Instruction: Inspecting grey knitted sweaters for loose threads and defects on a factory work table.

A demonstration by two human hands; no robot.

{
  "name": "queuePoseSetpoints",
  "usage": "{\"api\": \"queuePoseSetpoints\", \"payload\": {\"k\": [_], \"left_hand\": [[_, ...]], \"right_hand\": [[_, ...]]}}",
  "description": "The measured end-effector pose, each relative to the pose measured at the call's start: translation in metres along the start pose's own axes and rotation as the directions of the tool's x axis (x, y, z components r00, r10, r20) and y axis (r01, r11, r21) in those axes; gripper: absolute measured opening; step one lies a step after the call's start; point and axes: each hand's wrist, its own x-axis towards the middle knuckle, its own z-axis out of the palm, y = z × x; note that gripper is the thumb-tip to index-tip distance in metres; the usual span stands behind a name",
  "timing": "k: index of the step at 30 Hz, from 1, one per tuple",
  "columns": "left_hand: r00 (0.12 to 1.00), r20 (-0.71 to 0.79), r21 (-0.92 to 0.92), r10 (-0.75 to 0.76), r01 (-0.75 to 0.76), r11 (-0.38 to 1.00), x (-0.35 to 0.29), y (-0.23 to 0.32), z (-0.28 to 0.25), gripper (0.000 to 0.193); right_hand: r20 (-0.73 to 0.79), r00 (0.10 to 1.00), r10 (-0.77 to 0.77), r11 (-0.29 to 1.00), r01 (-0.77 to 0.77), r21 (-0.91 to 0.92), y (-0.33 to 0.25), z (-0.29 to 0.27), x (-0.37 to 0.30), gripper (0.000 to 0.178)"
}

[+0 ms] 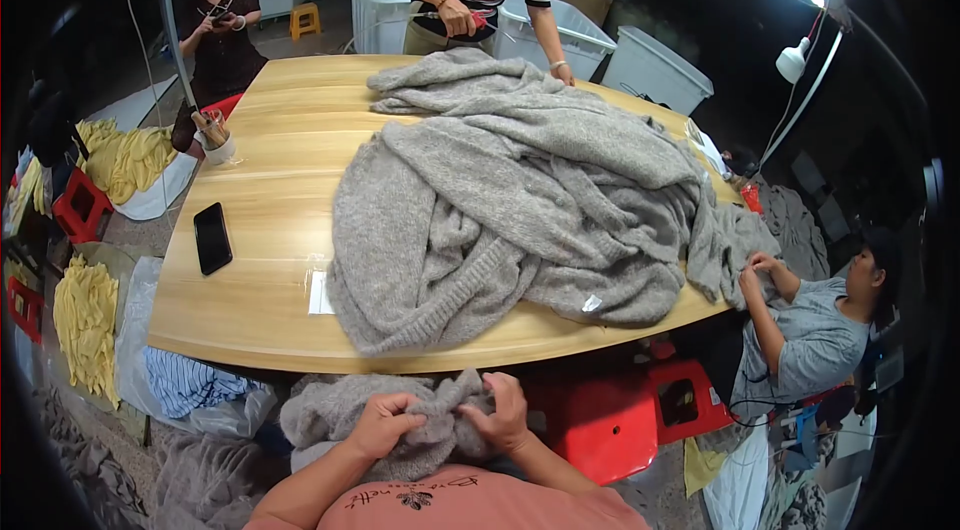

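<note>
A grey knitted garment [330,408] lies bunched in my lap, just below the table's front edge. My left hand [388,425] pinches a fold of it between thumb and fingers. A short way to the right, my right hand [497,414] grips another raised part of the same knit. The fabric between the two hands is gathered upward; what the fingertips pinch exactly is too small to tell. In front of me, a large heap of grey knitwear [480,200] covers much of the wooden table [270,160], a ribbed edge facing me.
A black phone [212,239] and a cup of tools [214,138] are on the table's left. Red stools [605,425] stand at my right. Co-workers sit right and far left; another stands across. Yellow garments [88,320] lie left, white bins [560,30] behind.
</note>
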Motion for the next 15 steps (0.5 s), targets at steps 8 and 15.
{"api": "queuePoseSetpoints", "payload": {"k": [8,15], "left_hand": [[0.961,-0.275,0.110,0.039,-0.008,0.994,0.012,0.006,0.003,0.017],[0.976,-0.160,0.020,0.148,-0.147,0.989,0.004,0.028,0.007,0.015]], "right_hand": [[0.232,0.968,-0.091,0.975,0.134,-0.179,0.004,-0.001,-0.040,0.049],[0.367,0.909,0.196,0.979,-0.205,-0.016,0.003,-0.015,-0.017,0.051]]}}
